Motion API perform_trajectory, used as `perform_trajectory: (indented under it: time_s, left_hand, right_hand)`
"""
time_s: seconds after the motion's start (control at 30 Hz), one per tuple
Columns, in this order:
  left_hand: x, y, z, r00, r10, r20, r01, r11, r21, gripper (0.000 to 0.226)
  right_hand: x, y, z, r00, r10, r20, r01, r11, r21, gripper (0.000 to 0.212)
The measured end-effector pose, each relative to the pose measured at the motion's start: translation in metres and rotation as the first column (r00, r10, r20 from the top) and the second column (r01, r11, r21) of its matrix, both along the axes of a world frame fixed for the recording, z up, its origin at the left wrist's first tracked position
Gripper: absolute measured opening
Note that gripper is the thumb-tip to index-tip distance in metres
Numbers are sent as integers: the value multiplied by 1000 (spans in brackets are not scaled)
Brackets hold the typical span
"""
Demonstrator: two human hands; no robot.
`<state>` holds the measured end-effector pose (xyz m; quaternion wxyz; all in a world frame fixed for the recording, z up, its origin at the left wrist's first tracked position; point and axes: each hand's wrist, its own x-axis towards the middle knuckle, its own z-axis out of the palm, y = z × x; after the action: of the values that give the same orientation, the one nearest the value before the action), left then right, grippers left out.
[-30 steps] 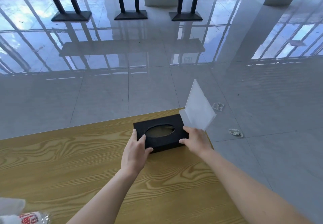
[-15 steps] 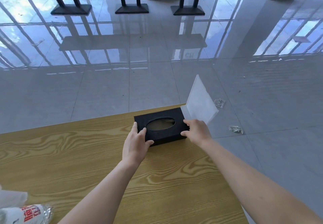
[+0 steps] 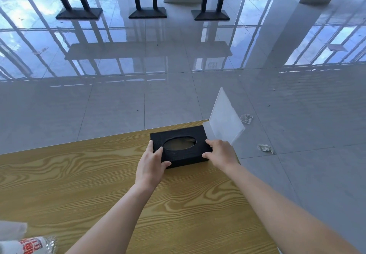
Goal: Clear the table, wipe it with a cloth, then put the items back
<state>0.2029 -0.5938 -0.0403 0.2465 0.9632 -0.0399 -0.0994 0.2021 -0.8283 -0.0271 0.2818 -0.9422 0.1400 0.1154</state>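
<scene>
A black tissue box (image 3: 184, 155) with an oval opening sits at the far right corner of the wooden table (image 3: 99, 178). My left hand (image 3: 151, 164) grips its left end, fingers on top and thumb on the near side. My right hand (image 3: 219, 152) holds its right end, thumb on the near side and fingers over the top edge. A clear plastic sign stand (image 3: 223, 121) stands upright just beyond my right hand at the table's corner.
A plastic bottle with a red label (image 3: 31, 245) and a white cloth-like thing (image 3: 11, 230) lie at the table's near left. Crumpled wrappers (image 3: 265, 148) lie on the glossy tiled floor to the right. Black stand bases (image 3: 147, 13) are far back.
Both hands have pushed the black box a little further toward the table's far corner; the grip looks the same.
</scene>
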Motion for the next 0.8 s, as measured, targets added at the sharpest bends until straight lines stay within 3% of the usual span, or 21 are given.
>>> perform_trajectory:
  time_s: [0.5,0.7,0.8]
  left_hand:
    - [1,0,-2,1000,-7,15,7,1000,2,62]
    - [-1,9,-2,999,-12,49,12,1000,0,69]
    - [-5,12,1,998,2,58,-2,1000,4,68]
  right_hand:
    - [1,0,2,1000,-2,7,2,1000,17,59]
    - [-4,-7,9,996,-3,92,4,1000,-12,29]
    - [-7,-11,15,994,-9,106,12,999,-32,31]
